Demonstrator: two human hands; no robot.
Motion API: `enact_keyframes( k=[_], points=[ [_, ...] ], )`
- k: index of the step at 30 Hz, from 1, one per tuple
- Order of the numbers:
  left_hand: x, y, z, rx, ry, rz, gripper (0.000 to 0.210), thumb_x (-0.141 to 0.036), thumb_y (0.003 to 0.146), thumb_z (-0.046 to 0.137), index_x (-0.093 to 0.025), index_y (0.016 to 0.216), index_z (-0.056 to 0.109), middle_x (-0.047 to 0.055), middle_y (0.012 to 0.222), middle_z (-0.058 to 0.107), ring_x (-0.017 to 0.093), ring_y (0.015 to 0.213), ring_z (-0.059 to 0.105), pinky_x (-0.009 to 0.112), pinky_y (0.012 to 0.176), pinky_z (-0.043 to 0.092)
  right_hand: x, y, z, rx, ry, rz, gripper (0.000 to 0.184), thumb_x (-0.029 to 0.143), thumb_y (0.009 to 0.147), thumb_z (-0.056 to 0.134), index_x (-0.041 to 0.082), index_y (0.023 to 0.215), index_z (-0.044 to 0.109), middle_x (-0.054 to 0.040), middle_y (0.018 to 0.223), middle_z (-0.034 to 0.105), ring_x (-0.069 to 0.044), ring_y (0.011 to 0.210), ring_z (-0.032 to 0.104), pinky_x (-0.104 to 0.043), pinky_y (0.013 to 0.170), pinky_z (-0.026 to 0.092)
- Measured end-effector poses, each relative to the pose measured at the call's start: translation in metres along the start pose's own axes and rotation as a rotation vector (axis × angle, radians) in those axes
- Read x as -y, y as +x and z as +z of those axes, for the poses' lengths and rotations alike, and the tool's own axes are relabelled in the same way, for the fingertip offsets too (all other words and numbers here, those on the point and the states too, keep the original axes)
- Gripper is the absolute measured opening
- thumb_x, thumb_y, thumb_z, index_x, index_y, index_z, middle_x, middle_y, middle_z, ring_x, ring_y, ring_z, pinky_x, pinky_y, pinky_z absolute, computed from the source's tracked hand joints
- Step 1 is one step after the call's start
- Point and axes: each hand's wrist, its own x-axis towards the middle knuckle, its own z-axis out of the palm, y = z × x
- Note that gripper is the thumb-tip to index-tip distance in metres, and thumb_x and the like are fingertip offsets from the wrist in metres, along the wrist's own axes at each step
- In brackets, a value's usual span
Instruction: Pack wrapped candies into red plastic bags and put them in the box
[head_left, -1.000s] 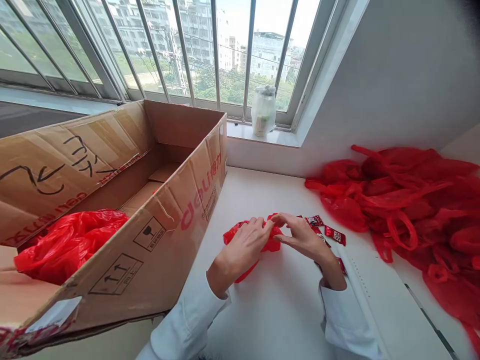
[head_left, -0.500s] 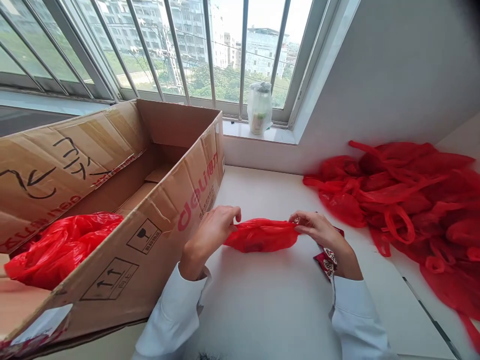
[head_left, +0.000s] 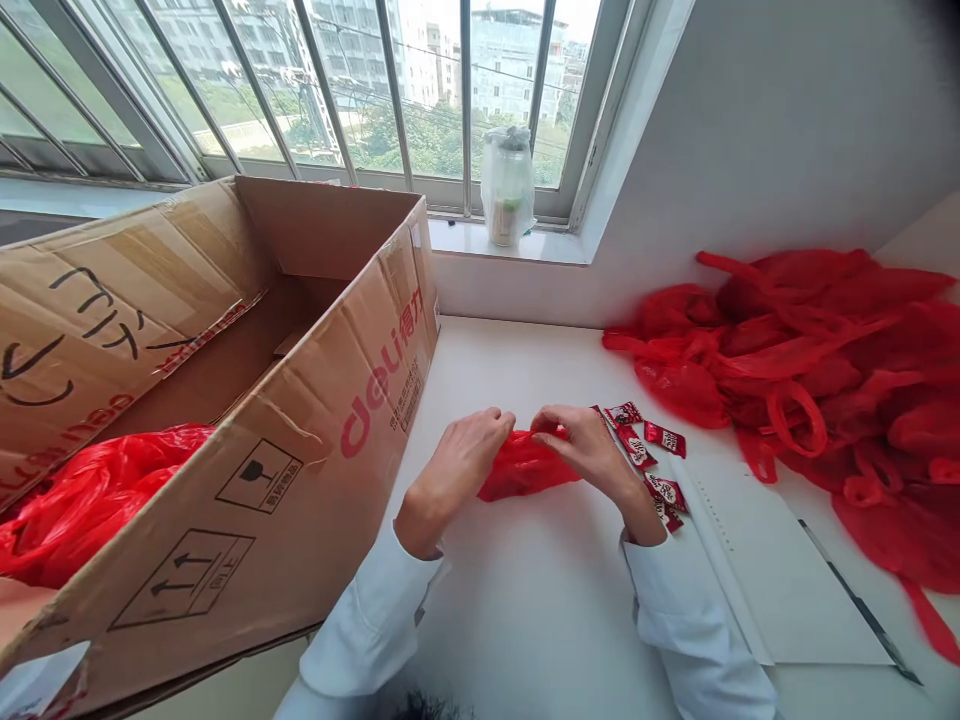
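Note:
A red plastic bag (head_left: 526, 468) lies bunched on the white table between my hands. My left hand (head_left: 474, 455) pinches its left upper edge, and my right hand (head_left: 589, 448) pinches its upper edge on the right. The fingertips of both hands are close together over the bag. Whether anything is inside the bag I cannot tell. Just right of my right hand lie several small red packets (head_left: 665, 438) with pale printing, some partly hidden behind that hand and wrist.
At left stands a large open cardboard box (head_left: 322, 440) with red plastic bags (head_left: 112, 490) inside. A big heap of red bags (head_left: 817, 370) covers the right side. A bagged jar (head_left: 508, 190) stands on the windowsill. A white panel (head_left: 795, 570) lies at right.
My hands have drawn closer together, gathering the bag's stretched edge inward. More of the small red packets now show beside my right hand. The view has shifted slightly.

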Motion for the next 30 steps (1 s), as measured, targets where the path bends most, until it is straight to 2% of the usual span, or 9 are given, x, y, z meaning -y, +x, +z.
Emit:
enact_keyframes(
  k=[7,13,15,19,21,23,24,26,30],
  points=[
    [0.018,-0.017,-0.031,-0.122,-0.079,-0.209,0.018,-0.008,0.086,0.036,-0.021,0.084,0.048,0.001,0.085,0.059,0.016,0.073,0.053,0.028,0.056,0.031,-0.021,-0.011,-0.041,-0.308,0.164,0.259,0.012,0.032,0.074,0.061,0.02,0.077,0.062,0.0005,0.073,0.066,-0.015,0.069,0.061,-0.026,0.064,0.046],
    [0.012,-0.038,-0.045,-0.258,-0.031,-0.37,0.016,-0.012,0.091,0.037,-0.021,0.085,0.048,0.001,0.084,0.054,0.018,0.071,0.053,0.031,0.06,0.036,-0.02,-0.034,-0.072,-0.076,0.211,0.337,0.017,0.035,0.079,0.06,0.02,0.088,0.06,-0.0021,0.083,0.068,-0.018,0.077,0.066,-0.028,0.067,0.052],
    [0.01,-0.04,-0.044,-0.278,-0.082,-0.276,0.013,-0.013,0.09,0.044,-0.021,0.097,0.051,0.004,0.097,0.055,0.021,0.09,0.054,0.032,0.071,0.041,-0.008,-0.04,-0.075,-0.097,0.108,0.272,0.022,0.037,0.081,0.06,0.021,0.096,0.06,-0.0041,0.094,0.068,-0.019,0.085,0.066,-0.03,0.07,0.053],
    [0.007,-0.033,-0.038,-0.266,-0.262,-0.046,0.037,-0.023,0.084,0.064,-0.025,0.117,0.046,0.002,0.117,0.053,0.021,0.111,0.047,0.032,0.087,0.041,0.024,-0.044,-0.069,-0.265,-0.03,-0.037,0.032,0.039,0.081,0.065,0.024,0.109,0.057,-0.0054,0.113,0.062,-0.022,0.101,0.062,-0.036,0.083,0.051],
    [0.004,-0.028,-0.035,-0.262,-0.317,0.01,0.028,-0.025,0.087,0.062,-0.025,0.112,0.049,-0.001,0.106,0.057,0.018,0.1,0.051,0.029,0.081,0.041,0.037,-0.043,-0.061,-0.281,-0.067,-0.183,0.032,0.036,0.084,0.063,0.027,0.114,0.057,-0.0043,0.117,0.06,-0.02,0.102,0.06,-0.034,0.085,0.05],
    [0.002,-0.025,-0.033,-0.226,-0.333,0.095,0.001,-0.022,0.092,0.054,-0.022,0.093,0.053,-0.003,0.086,0.058,0.015,0.083,0.052,0.027,0.07,0.04,0.047,-0.041,-0.052,-0.285,-0.075,-0.282,0.027,0.028,0.089,0.058,0.029,0.116,0.057,-0.003,0.116,0.06,-0.017,0.101,0.059,-0.031,0.082,0.049],
    [0.001,-0.024,-0.034,-0.203,-0.335,0.151,0.011,-0.022,0.094,0.05,-0.021,0.084,0.052,-0.004,0.078,0.056,0.014,0.078,0.05,0.026,0.066,0.038,0.049,-0.039,-0.048,-0.279,-0.069,-0.321,0.023,0.024,0.092,0.053,0.029,0.114,0.058,-0.0023,0.113,0.061,-0.016,0.1,0.058,-0.029,0.081,0.049],
    [0.001,-0.027,-0.037,-0.164,-0.343,0.251,0.023,-0.023,0.097,0.046,-0.019,0.075,0.051,-0.004,0.072,0.054,0.013,0.077,0.05,0.025,0.066,0.038,0.051,-0.036,-0.042,-0.208,-0.046,-0.388,0.024,0.016,0.094,0.046,0.029,0.108,0.061,-0.0012,0.105,0.064,-0.015,0.099,0.057,-0.029,0.081,0.048],
    [0.0,-0.039,-0.05,-0.071,-0.371,0.363,0.022,-0.024,0.097,0.046,-0.02,0.078,0.057,-0.003,0.08,0.061,0.014,0.092,0.051,0.024,0.077,0.041,0.048,-0.03,-0.032,0.113,-0.091,-0.429,0.03,0.01,0.093,0.041,0.027,0.096,0.066,-0.0007,0.096,0.067,-0.018,0.108,0.052,-0.035,0.091,0.045]
  ],
)
